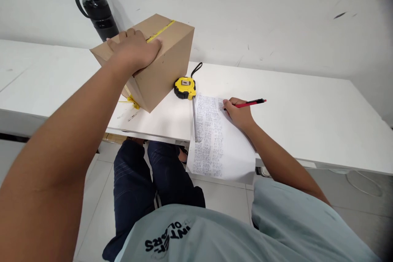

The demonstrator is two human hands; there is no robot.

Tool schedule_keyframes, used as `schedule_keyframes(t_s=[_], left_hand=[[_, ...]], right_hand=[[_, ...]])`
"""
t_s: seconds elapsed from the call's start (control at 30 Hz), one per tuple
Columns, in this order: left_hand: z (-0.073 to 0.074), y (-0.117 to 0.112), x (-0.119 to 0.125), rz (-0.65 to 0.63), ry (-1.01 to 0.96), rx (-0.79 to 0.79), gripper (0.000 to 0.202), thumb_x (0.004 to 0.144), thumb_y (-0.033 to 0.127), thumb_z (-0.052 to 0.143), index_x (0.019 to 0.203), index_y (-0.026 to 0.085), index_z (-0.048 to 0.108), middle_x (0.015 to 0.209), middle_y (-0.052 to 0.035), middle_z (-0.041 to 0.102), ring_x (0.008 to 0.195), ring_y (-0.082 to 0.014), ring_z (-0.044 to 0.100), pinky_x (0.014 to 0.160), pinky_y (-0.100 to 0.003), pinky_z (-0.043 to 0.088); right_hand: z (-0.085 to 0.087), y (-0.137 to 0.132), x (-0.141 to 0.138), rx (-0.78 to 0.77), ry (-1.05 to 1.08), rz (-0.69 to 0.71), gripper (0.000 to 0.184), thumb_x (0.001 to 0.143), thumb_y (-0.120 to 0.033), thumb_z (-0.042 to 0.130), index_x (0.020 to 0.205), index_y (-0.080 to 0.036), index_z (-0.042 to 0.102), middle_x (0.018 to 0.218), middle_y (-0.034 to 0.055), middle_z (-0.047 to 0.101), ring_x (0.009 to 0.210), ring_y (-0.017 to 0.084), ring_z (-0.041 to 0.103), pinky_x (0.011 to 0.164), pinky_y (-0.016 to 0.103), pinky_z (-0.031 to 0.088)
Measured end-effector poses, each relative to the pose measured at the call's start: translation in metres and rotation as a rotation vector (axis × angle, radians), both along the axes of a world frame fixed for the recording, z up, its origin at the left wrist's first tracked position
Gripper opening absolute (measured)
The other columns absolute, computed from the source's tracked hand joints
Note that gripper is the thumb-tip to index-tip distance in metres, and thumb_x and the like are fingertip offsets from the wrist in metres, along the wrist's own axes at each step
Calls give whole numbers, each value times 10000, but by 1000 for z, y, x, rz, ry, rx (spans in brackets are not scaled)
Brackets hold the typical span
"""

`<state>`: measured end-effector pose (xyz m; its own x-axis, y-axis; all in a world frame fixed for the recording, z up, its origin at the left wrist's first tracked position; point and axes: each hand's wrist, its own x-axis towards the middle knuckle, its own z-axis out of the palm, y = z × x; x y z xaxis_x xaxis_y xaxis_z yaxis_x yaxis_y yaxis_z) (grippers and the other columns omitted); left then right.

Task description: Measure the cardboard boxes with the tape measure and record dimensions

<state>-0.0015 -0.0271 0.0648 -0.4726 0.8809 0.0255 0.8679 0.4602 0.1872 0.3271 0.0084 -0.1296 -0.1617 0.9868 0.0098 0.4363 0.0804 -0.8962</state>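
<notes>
My left hand (135, 48) lies spread on top of a brown cardboard box (167, 65) that has a yellow strip along its upper face. In my right hand (241, 112) is a red and black pen (250, 103), its lower end at the upper part of a paper sheet (236, 151). Dense handwriting in columns covers the sheet's left side, and its lower part hangs over the table edge. Between box and paper sits a yellow and black tape measure (185, 88). A thin grey strip (195, 119) runs from it along the paper's left edge.
Behind the box a black bottle (100, 10) with a loop handle stands near the white wall (245, 16). The long white table (307, 118) has its front edge just before my knees. Some yellow material (132, 102) shows at the box's lower left corner.
</notes>
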Motion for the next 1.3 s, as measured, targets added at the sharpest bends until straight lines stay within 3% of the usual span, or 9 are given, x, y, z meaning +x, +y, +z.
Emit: schedule_keyframes(t_s=[0.17,0.37,0.57,0.83,1.07,1.3], left_hand=[[0,0,1,-16,7,1,857,1011,679,275,1662,135,397,1785,-144,312,1656,-381,187,1369,-665,41],[0,0,1,-4,-5,1,837,1010,694,282,1672,190,378,1797,-104,299,1662,-348,173,1382,-622,24],[-1,0,-1,-12,0,-4,876,989,692,250,1689,176,354,1794,-121,292,1654,-346,170,1375,-650,20],[1,-1,1,-30,23,-27,891,1022,661,243,1681,67,334,1789,-173,285,1654,-389,181,1356,-672,44],[3,-2,2,-24,33,-40,844,1055,638,235,1677,76,330,1792,-164,280,1659,-356,182,1358,-636,46],[2,-1,3,-2,42,-64,807,1080,637,195,1688,116,298,1812,-118,247,1654,-311,156,1360,-587,25]], right_hand=[[1,0,0,3,-9,-12,499,869,-512,665,613,-250,325,585,-4,417,590,129,358,570,308,317],[3,1,0,-30,-11,39,431,873,-464,674,586,-227,456,581,-4,442,579,118,366,573,303,324],[1,1,0,-13,-1,4,467,903,-489,681,596,-230,442,575,-7,423,593,129,395,597,314,367],[-3,3,1,39,42,-40,447,907,-468,688,602,-214,480,570,-21,424,613,122,435,610,289,370],[-7,6,4,13,32,-9,389,892,-438,684,611,-201,555,545,-31,401,589,113,413,565,272,315],[-6,4,1,28,67,-69,372,891,-351,652,593,-205,484,572,-19,481,582,101,434,575,263,335]])
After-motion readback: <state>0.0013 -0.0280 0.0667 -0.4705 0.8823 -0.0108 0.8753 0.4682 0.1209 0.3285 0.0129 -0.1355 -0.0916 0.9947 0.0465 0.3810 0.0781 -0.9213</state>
